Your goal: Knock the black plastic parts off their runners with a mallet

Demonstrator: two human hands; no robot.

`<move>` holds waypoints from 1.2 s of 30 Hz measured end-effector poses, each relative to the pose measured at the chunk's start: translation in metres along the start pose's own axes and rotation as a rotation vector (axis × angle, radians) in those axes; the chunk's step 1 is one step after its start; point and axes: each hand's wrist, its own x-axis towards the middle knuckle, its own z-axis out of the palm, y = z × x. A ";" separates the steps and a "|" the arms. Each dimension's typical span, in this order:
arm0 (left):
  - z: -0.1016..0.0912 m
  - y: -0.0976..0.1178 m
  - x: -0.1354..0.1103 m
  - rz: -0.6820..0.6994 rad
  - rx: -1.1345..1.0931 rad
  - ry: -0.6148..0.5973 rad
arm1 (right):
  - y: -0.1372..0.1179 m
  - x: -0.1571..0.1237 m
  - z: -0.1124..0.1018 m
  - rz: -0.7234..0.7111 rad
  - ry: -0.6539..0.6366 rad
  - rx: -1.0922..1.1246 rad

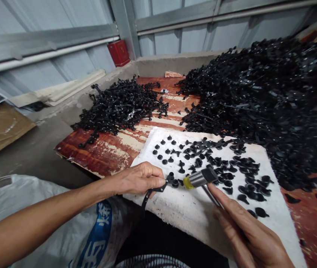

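Observation:
My left hand is closed in a pinch on a black perforated strap, whose short end reaches past the fingertips to small round black pieces. In my right hand is a hammer with a shiny metal head and a yellow band near its striking end. The index finger lies along the handle. The head hovers by the strap's end; whether it touches is unclear. Under both lies a white pad. Scattered over it are many small black stud-like pieces, with larger disc-shaped ones at the right.
A worn red-brown board carries the pad. A tall heap of black parts fills the right; a smaller heap lies left. A low concrete ledge, a red box, cardboard and a white sack surround the board.

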 end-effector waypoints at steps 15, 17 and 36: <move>0.001 0.005 0.000 0.011 0.011 -0.006 | 0.001 -0.001 -0.001 -0.002 -0.013 -0.008; 0.001 0.004 0.000 0.004 0.009 -0.003 | 0.002 -0.002 -0.001 0.010 -0.004 -0.001; -0.007 0.010 0.011 -0.118 -0.111 -0.004 | -0.006 0.030 -0.002 -0.065 -0.058 -0.123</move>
